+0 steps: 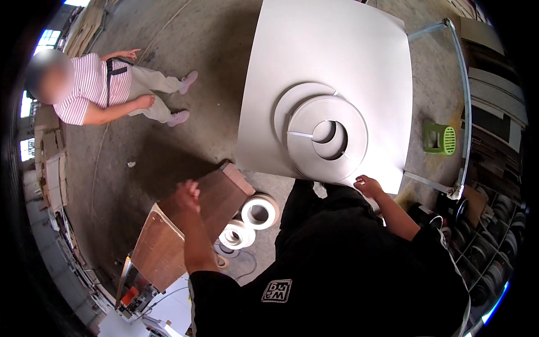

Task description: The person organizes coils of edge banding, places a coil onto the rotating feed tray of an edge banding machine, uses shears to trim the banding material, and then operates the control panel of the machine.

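Two large rolls of pale edge-banding strip (356, 126) lie partly overlapped on a big white board (337, 45) in front of me. The upper roll has a wide hole in its middle and thin ties across its ring. At the board's near edge, just below the rolls, is my right hand (368, 186), its fingers curled together; whatever they may hold is hidden. My left hand (188, 195) is raised out to the left over a brown wooden panel (216, 196). Motion smears its fingers, and I cannot tell whether it touches the panel.
Smaller white rolls (260, 212) stand beside the brown panel. To the right are a green plastic stool (439, 139), a metal frame (467, 106) and a rack of dark rolls (485, 247). A person in a striped shirt (84, 84) stands at the left.
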`<action>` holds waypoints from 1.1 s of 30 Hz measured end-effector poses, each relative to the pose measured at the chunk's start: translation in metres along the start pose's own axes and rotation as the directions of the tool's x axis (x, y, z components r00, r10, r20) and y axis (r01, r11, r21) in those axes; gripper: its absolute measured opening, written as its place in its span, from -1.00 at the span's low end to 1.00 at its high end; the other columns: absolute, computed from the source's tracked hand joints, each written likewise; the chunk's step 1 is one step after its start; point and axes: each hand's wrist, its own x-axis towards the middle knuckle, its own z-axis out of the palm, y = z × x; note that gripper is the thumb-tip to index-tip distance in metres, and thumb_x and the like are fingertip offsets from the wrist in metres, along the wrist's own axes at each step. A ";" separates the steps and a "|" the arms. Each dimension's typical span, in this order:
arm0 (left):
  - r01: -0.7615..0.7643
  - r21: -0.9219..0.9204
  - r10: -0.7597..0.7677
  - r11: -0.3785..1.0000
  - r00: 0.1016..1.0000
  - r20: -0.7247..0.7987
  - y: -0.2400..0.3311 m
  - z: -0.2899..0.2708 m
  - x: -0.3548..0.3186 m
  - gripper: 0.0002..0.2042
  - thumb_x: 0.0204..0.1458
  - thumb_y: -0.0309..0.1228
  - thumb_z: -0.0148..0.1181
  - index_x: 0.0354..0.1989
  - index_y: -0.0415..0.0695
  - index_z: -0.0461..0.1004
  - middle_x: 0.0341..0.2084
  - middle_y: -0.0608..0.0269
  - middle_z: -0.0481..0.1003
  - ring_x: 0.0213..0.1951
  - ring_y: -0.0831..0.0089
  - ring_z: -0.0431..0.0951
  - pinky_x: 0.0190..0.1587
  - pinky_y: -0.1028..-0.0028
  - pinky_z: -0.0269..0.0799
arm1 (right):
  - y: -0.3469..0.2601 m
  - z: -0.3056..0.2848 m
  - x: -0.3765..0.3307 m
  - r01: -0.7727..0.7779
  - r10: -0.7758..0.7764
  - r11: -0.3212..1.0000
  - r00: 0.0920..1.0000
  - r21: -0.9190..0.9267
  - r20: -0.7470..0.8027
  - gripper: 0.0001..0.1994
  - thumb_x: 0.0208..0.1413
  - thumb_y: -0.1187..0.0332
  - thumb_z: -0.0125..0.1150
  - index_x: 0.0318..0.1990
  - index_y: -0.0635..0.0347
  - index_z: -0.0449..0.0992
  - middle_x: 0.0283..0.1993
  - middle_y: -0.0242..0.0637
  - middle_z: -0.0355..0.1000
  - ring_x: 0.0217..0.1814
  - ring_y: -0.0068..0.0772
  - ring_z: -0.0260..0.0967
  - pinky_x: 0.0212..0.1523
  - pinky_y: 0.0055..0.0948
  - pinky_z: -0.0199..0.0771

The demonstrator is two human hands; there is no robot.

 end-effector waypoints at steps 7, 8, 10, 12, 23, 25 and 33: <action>0.521 0.536 -0.430 0.664 0.853 -0.296 -0.262 0.103 0.082 -0.65 0.18 -0.12 0.15 0.09 0.05 0.42 -0.17 0.28 0.60 -0.20 0.37 0.62 -0.27 0.27 0.50 | -0.024 0.020 -0.001 -0.079 0.077 0.981 0.997 0.179 0.017 -0.55 0.14 -0.04 0.19 0.08 0.00 0.57 -0.01 -0.21 0.60 0.04 -0.17 0.55 0.11 -0.25 0.49; 0.535 0.537 -0.455 0.652 0.843 -0.286 -0.290 0.137 0.088 -0.67 0.16 -0.13 0.15 0.04 0.04 0.45 -0.23 0.31 0.60 -0.24 0.41 0.61 -0.30 0.25 0.48 | -0.029 0.019 -0.006 -0.080 0.085 0.982 0.996 0.171 -0.022 -0.57 0.15 -0.03 0.19 0.05 0.01 0.60 -0.01 -0.19 0.60 0.03 -0.18 0.56 0.10 -0.26 0.50; 0.492 0.780 -0.458 0.387 0.836 -0.301 -0.365 0.127 0.102 -0.59 0.11 -0.16 0.18 0.05 -0.15 0.46 -0.20 0.22 0.60 -0.22 0.17 0.60 -0.22 0.16 0.48 | -0.048 0.009 -0.024 -0.063 0.066 0.986 0.998 0.152 -0.015 -0.58 0.16 -0.02 0.18 0.03 0.02 0.61 -0.01 -0.18 0.60 0.03 -0.18 0.56 0.10 -0.25 0.50; 0.460 0.794 -0.383 0.398 0.870 -0.312 -0.393 0.197 0.097 -0.54 0.05 -0.20 0.23 0.02 -0.31 0.46 -0.08 0.06 0.57 -0.17 0.01 0.59 -0.09 0.15 0.47 | -0.054 0.004 -0.036 -0.088 0.099 0.982 0.994 0.166 -0.055 -0.59 0.16 -0.02 0.18 0.01 0.03 0.62 -0.02 -0.17 0.60 0.03 -0.17 0.56 0.10 -0.24 0.50; 0.570 0.540 -0.516 0.619 0.814 -0.268 -0.352 0.259 0.070 -0.69 0.10 -0.22 0.27 -0.11 -0.18 0.51 -0.32 0.29 0.55 -0.35 0.50 0.52 -0.46 0.43 0.42 | -0.061 -0.007 -0.055 -0.088 0.094 0.994 0.990 0.062 -0.103 -0.41 0.06 -0.08 0.27 0.16 0.07 0.49 0.12 -0.11 0.50 0.20 -0.14 0.43 0.23 -0.18 0.39; 0.590 0.549 -0.569 0.592 0.788 -0.234 -0.323 0.289 0.057 -0.71 0.13 -0.21 0.26 -0.13 -0.17 0.51 -0.31 0.31 0.56 -0.36 0.52 0.52 -0.46 0.46 0.40 | -0.086 -0.016 -0.049 0.015 -0.023 0.999 0.984 -0.043 -0.178 -0.24 -0.01 -0.12 0.33 0.30 0.09 0.35 0.28 -0.12 0.39 0.36 -0.13 0.29 0.35 -0.18 0.27; 0.431 0.622 -0.649 0.654 0.743 0.167 -0.242 0.449 0.006 -0.72 0.23 -0.27 0.13 0.02 -0.11 0.51 -0.15 0.34 0.55 -0.14 0.56 0.54 -0.30 0.52 0.41 | -0.159 -0.032 -0.027 0.205 -0.278 0.953 0.885 -0.225 -0.373 0.15 -0.25 -0.14 0.52 0.45 0.18 0.01 0.50 -0.05 -0.01 0.57 -0.10 -0.09 0.52 -0.13 -0.01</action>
